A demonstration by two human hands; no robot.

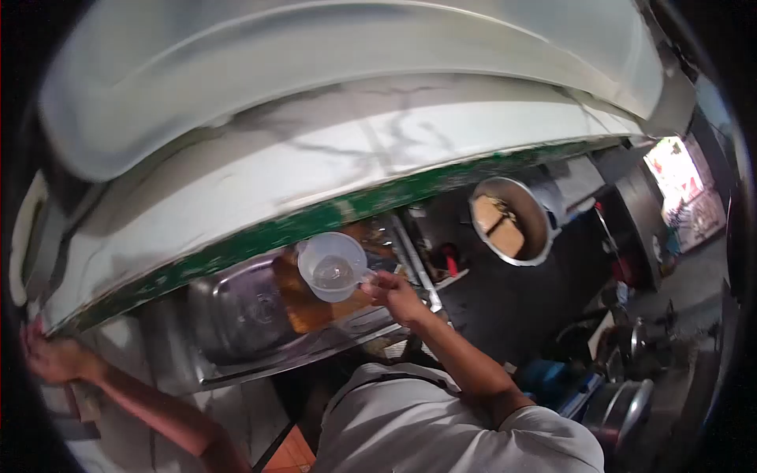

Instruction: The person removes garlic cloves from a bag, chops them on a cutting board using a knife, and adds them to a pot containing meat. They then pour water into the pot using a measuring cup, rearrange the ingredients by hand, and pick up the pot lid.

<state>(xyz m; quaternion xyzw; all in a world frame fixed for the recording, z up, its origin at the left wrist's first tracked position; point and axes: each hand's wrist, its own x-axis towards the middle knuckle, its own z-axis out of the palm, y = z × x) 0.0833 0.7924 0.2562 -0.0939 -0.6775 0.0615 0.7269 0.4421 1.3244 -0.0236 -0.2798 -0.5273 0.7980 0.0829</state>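
My right hand (394, 297) is closed around the handle of a translucent plastic jug (322, 246). Its wide mouth faces up toward me, and it is held over the metal sink (244, 307). Something clear, perhaps water, shows at the bottom of the jug. Beneath and beside the jug lies an orange-brown board or sheet (303, 303) across part of the sink. Far to the left, my left hand (59, 359) is at the end of the counter with its fingers bent. A small red bit shows by its fingertips, too dim to make out.
A white marbled ledge (300, 150) with a chipped green edge (371, 197) runs above the sink. On it stands a large pale plastic tub (355, 51). To the right, a deep metal pot (538, 225) holds tan pieces. Pans and a blue item (544, 378) crowd the lower right.
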